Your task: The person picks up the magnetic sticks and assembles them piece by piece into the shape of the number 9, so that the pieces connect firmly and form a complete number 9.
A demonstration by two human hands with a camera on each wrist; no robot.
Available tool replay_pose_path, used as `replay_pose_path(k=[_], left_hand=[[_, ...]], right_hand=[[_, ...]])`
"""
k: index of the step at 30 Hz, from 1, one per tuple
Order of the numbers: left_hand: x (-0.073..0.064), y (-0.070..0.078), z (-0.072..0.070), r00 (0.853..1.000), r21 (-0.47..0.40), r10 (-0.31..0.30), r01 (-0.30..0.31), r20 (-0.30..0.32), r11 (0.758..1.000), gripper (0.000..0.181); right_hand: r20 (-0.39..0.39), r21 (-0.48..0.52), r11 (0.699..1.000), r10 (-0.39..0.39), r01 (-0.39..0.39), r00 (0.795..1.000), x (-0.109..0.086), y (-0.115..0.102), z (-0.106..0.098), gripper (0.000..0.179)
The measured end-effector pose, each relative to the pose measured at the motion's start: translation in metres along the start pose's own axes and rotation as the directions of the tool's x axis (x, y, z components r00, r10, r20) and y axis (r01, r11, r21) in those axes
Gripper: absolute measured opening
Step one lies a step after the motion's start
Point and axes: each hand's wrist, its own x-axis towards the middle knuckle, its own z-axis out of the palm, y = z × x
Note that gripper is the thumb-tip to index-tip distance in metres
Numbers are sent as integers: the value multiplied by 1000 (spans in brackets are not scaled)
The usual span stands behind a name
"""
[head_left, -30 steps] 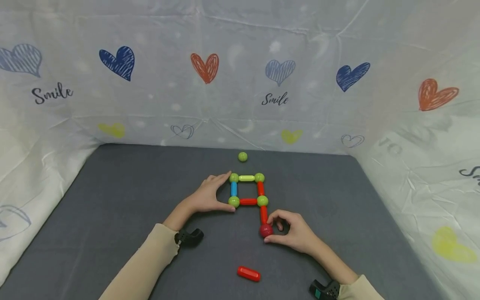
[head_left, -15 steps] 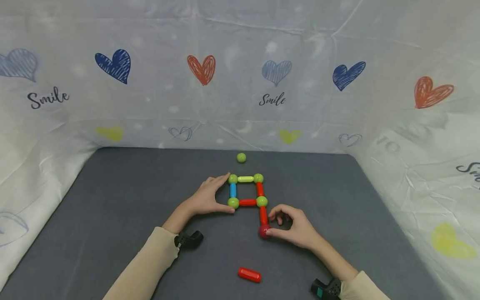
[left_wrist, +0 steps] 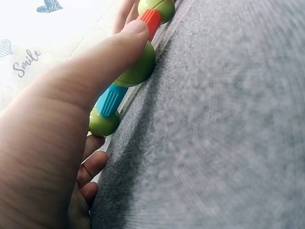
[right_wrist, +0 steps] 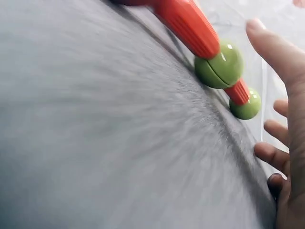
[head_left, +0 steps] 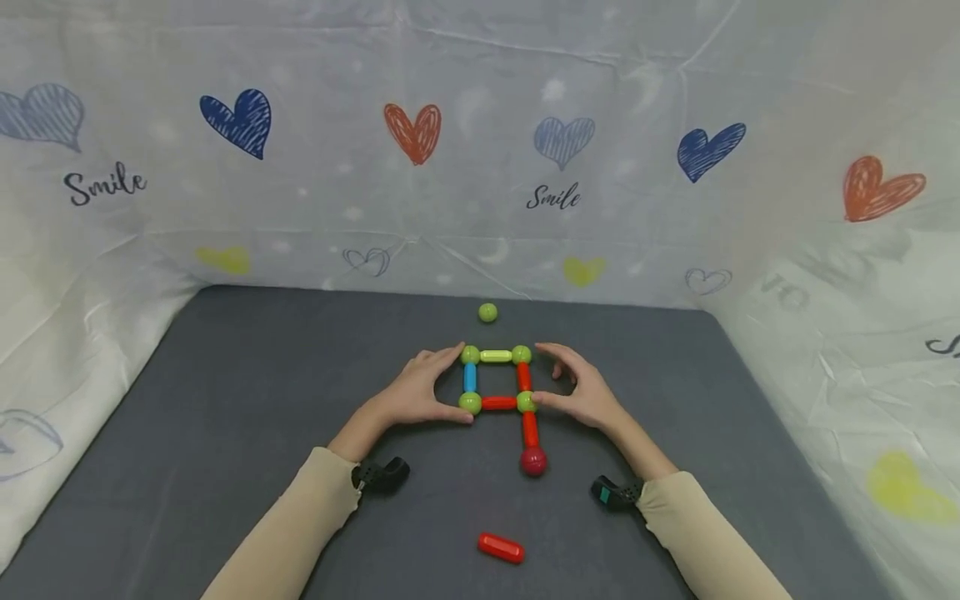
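A square frame of toy rods and balls (head_left: 498, 403) lies on the grey table, with green balls at its corners. Its left side is a blue rod (head_left: 469, 377), its far side a yellow-green rod (head_left: 495, 356); the others are red. From the front right corner, another red rod (head_left: 530, 429) runs toward me to a dark red ball (head_left: 533, 461). My left hand (head_left: 412, 393) holds the frame's left side between thumb and fingers, at the two left balls. My right hand (head_left: 583, 390) is spread beside the right side, its thumb near the front right ball (right_wrist: 219, 64), apart from it in the right wrist view.
A loose red rod (head_left: 501, 547) lies near me at the front of the grey table (head_left: 300, 533). Behind the frame sits a loose green ball (head_left: 488, 312). A white sheet (head_left: 465, 208) printed with hearts stands along the back and sides.
My right hand has let go of the dark red ball and moved away from me to the frame's right side. The left hand stays at the left balls.
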Motion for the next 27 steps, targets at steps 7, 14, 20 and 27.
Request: replay_pose_path(k=[7, 14, 20, 27], left_hand=[[0, 3, 2, 1000, -10, 0, 0, -4, 1000, 120], [-1, 6, 0, 1000, -11, -22, 22, -11, 1000, 120], [0, 5, 0, 1000, -11, -20, 20, -11, 1000, 120], [0, 3, 0, 1000, -10, -12, 12, -3, 1000, 120]], right_hand=[[110, -79, 997, 8, 1, 994, 12, 4, 3, 97], [160, -124, 992, 10, 10, 987, 15, 2, 0, 100], [161, -120, 993, 28, -9, 987, 16, 0, 0, 98], [161, -118, 993, 33, -14, 986, 15, 0, 0, 98]])
